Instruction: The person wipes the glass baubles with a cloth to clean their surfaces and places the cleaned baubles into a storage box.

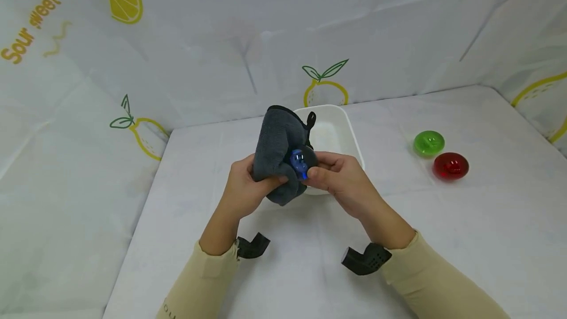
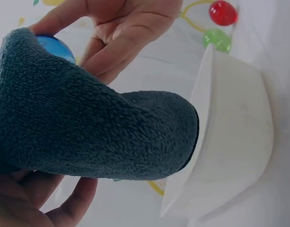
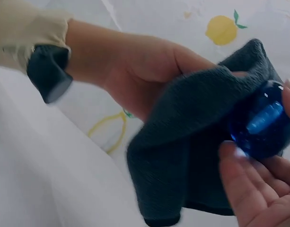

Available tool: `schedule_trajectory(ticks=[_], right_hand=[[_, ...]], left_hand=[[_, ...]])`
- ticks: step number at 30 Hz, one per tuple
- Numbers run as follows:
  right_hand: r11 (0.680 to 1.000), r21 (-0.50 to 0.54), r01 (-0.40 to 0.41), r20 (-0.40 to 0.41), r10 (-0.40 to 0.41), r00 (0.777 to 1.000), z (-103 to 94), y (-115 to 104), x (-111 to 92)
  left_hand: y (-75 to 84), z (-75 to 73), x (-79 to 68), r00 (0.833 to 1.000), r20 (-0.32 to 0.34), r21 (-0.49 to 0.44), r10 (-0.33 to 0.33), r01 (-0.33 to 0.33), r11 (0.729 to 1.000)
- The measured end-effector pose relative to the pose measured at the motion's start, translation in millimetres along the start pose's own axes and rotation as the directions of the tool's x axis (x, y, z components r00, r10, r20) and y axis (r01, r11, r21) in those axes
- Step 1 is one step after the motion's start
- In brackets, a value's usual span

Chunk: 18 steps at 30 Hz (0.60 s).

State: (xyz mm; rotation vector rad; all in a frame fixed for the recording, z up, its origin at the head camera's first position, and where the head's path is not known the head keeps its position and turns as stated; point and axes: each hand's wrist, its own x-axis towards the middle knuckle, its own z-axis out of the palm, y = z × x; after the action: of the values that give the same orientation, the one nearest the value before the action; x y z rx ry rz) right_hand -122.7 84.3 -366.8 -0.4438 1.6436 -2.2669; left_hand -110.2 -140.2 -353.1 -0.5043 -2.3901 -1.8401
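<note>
My left hand (image 1: 241,188) grips a dark grey towel (image 1: 274,142) with a black edge and a hanging loop, its thumb across the folded fabric. Beside the thumb, the fingertips of my right hand (image 1: 343,178) pinch a shiny, clear blue ball (image 1: 299,161). The cloth folds around the ball's left side, and both are raised in front of a white plastic basin (image 1: 334,134). In the right wrist view the blue ball (image 3: 263,120) rests against the towel (image 3: 182,109). The left wrist view shows the towel (image 2: 88,118) hiding much of the ball.
A green ball (image 1: 428,143) and a red ball (image 1: 450,166) lie close together on the right of the white-covered table (image 1: 487,240). Behind and to the left hangs a white sheet (image 1: 190,38) printed with lemons. Each wrist wears a black camera (image 1: 366,259).
</note>
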Motion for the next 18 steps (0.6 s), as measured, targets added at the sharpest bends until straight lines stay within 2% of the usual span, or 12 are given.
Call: schedule_trajectory(ticks=[3,5,7,9,12,14,16,17,18], right_hand=[[0.983,-0.180,0.033,-0.050,-0.043,0.998,-2.4,-2.7,-1.0],[0.946,-0.318,0.061,-0.088,-0.093,0.992,-1.4,-4.0,-1.9],[0.881,-0.461,0.104,-0.100,-0.169,0.981,0.5,-3.5,-2.8],[0.788,-0.590,0.177,-0.075,-0.272,0.959,2.7,-2.8,-4.1],[0.621,-0.726,0.294,-0.002,-0.430,0.903,4.9,-2.3,-5.2],[0.540,-0.769,0.342,0.041,-0.492,0.869,5.0,-2.7,-5.4],[0.502,-0.781,0.371,0.074,-0.516,0.854,4.0,-3.5,-5.6],[0.498,-0.780,0.379,0.085,-0.516,0.853,3.2,-4.1,-5.6],[0.511,-0.770,0.382,0.092,-0.504,0.859,2.4,-4.8,-5.5]], left_hand=[[-0.2,2.4,-0.2,0.999,0.000,0.021,-0.036,0.036,0.999],[-0.1,3.5,-0.1,0.998,-0.003,0.046,-0.070,0.070,0.996],[-0.2,4.8,0.1,0.994,-0.009,0.079,-0.106,0.106,0.991],[0.1,5.9,0.3,0.992,-0.012,0.106,-0.126,0.127,0.986],[-0.1,7.0,0.9,0.991,-0.013,0.139,-0.130,0.131,0.982],[-0.6,7.1,1.5,0.992,-0.010,0.143,-0.126,0.126,0.982],[-2.1,6.2,2.1,0.992,-0.005,0.129,-0.123,0.123,0.984],[-2.5,5.7,2.3,0.992,-0.005,0.121,-0.123,0.122,0.985],[-3.3,5.0,2.6,0.993,-0.002,0.104,-0.115,0.114,0.988]])
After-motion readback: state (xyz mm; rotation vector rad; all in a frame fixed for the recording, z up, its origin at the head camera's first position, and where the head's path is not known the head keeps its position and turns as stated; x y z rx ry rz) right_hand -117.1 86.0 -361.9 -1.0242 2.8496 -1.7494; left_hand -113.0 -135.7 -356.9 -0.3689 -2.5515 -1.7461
